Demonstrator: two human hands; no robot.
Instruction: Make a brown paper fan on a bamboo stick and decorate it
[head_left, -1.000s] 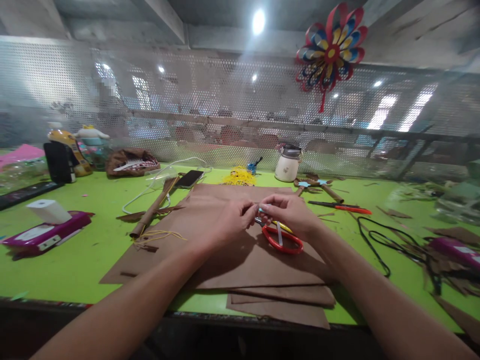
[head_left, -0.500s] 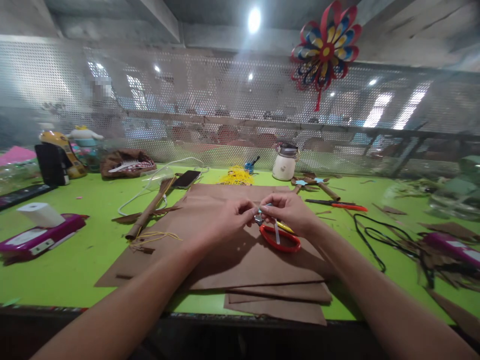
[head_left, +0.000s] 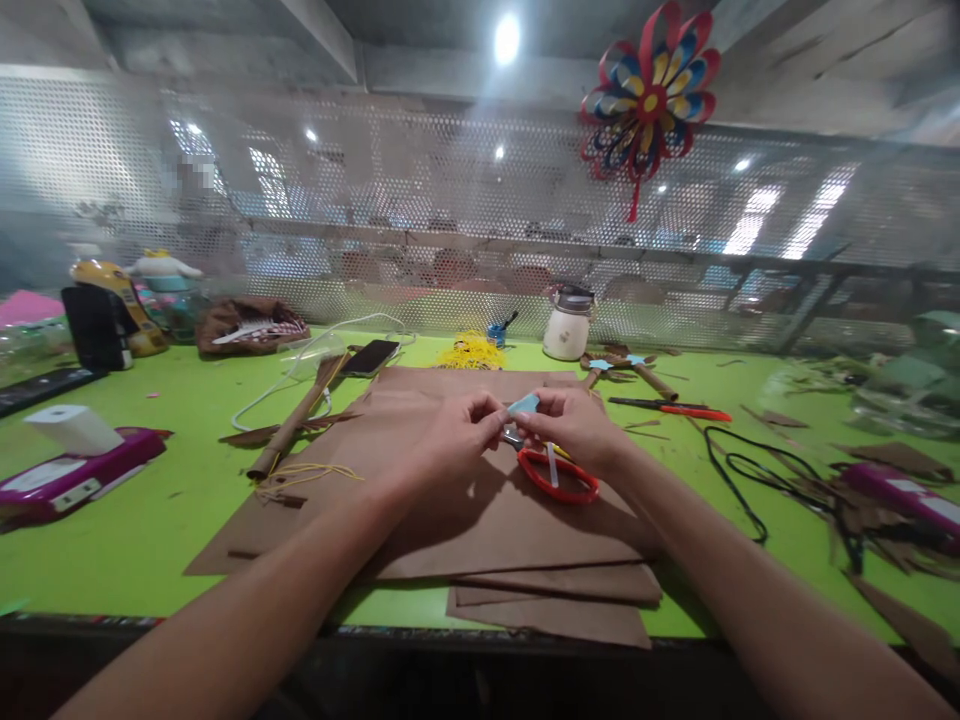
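Note:
A small light-blue piece (head_left: 524, 405), thin like paper, is pinched between the fingertips of my left hand (head_left: 469, 430) and my right hand (head_left: 566, 425). Both hands are closed and nearly touch, held over a stack of brown paper sheets (head_left: 442, 520). Red-handled scissors (head_left: 559, 492) lie on the sheets just below my right hand, their blades partly hidden by my fingers. A narrow white strip (head_left: 553, 465) shows across the scissor handle, and a yellow stick-like thing is partly covered beside it.
Left lie a rolled brown paper tube (head_left: 292, 425), a phone (head_left: 370, 357) and a purple power strip (head_left: 82, 475). Yellow shreds (head_left: 471, 350) and a white jug (head_left: 568, 325) stand behind. On the right are a red-and-black pen-like tool (head_left: 671, 408), a black cord (head_left: 739, 470) and brown scraps.
The light-blue piece, mostly hidden between my fingers before, now shows its broad side above them. My hands have shifted only slightly.

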